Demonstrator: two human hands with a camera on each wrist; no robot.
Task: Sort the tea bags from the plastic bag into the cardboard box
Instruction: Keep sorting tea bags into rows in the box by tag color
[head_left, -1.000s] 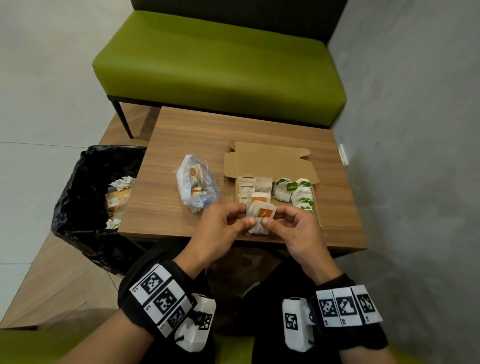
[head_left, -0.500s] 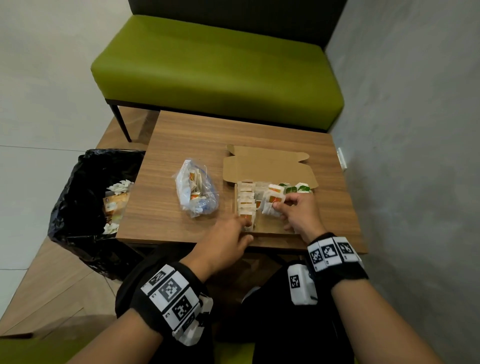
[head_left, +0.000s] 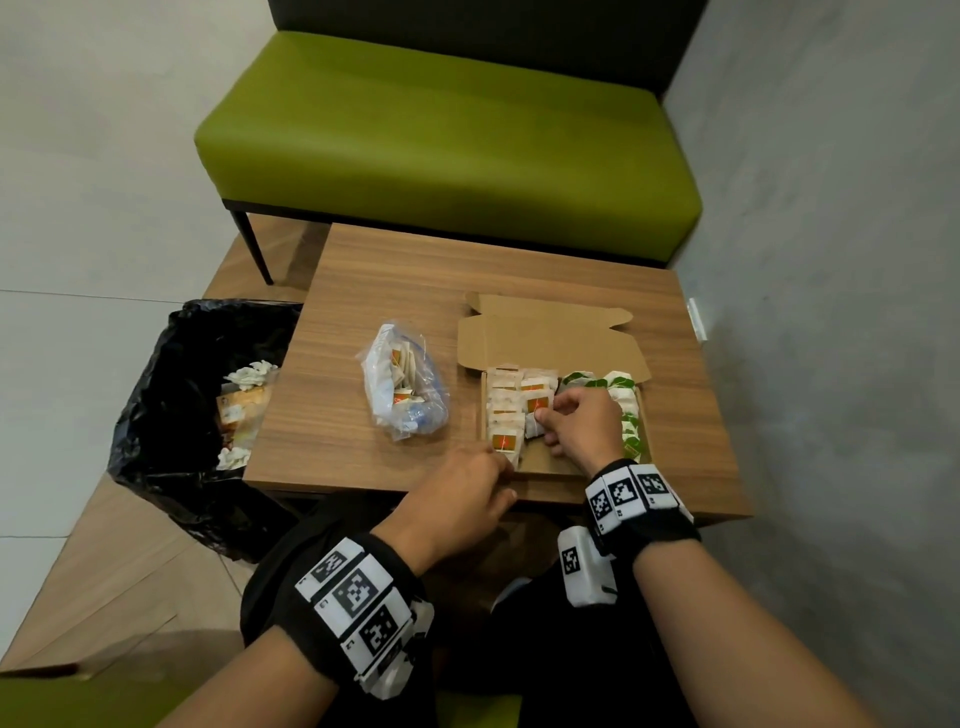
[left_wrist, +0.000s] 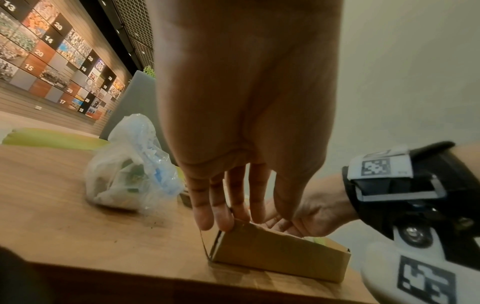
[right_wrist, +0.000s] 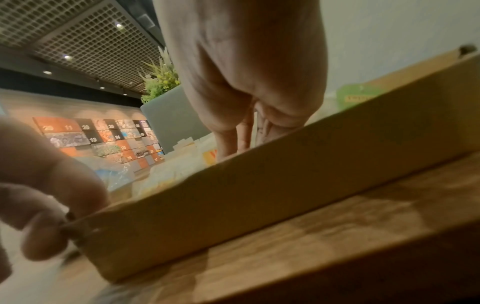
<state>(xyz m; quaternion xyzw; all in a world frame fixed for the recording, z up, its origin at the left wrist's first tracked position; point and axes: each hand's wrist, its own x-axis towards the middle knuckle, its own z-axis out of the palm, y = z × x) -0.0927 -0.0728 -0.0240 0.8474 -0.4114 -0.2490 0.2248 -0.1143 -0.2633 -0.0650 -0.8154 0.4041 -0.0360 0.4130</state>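
Observation:
An open cardboard box (head_left: 550, 461) sits near the front edge of the wooden table (head_left: 395, 280), its lid folded back. Orange-tagged tea bags (head_left: 503, 410) fill its left side and green-tagged ones (head_left: 621, 387) its right. My right hand (head_left: 543, 421) is inside the box, pinching a white tea bag (head_left: 533, 429) beside the orange rows. My left hand (head_left: 500, 475) rests with straight fingers (left_wrist: 226, 218) on the box's (left_wrist: 280, 255) near-left corner. The clear plastic bag (head_left: 402, 387), holding a few tea bags, lies left of the box. In the right wrist view the box wall (right_wrist: 285, 185) hides my right fingertips.
A bin lined with a black bag (head_left: 171, 395) stands at the table's left edge, with wrappers inside. A green bench (head_left: 447, 140) is behind the table and a grey wall (head_left: 831, 312) runs close along the right.
Both hands held a tea bag over the table's front edge. My right hand has since carried it forward into the box, and my left hand has let go and dropped to the box's corner.

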